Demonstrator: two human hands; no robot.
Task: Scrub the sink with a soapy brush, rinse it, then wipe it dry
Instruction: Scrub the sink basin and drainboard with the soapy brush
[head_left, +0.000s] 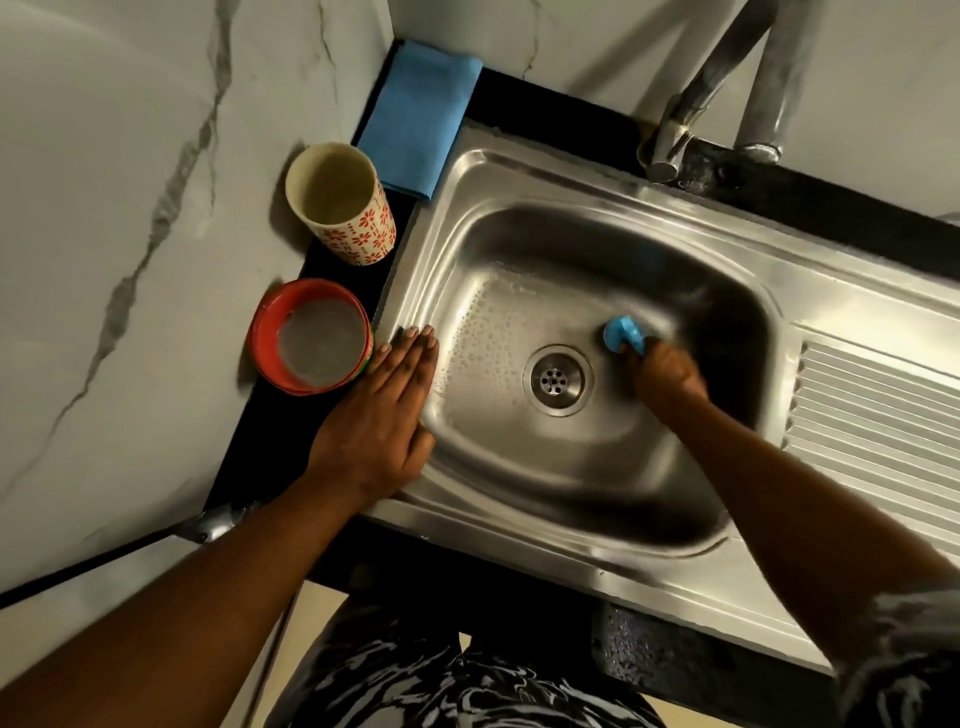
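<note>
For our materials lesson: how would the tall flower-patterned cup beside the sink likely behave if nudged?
The cup stands tall and narrow, so it would probably tip rather than slide. It looks empty, so likely light.

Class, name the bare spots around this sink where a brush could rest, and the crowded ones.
Bare: the ribbed steel drainboard right of the stainless basin, and the steel rim along its near side. Crowded: the black ledge left of it holds folded blue cloth, flower-patterned cup, red bowl; left hand lies alongside.
</note>
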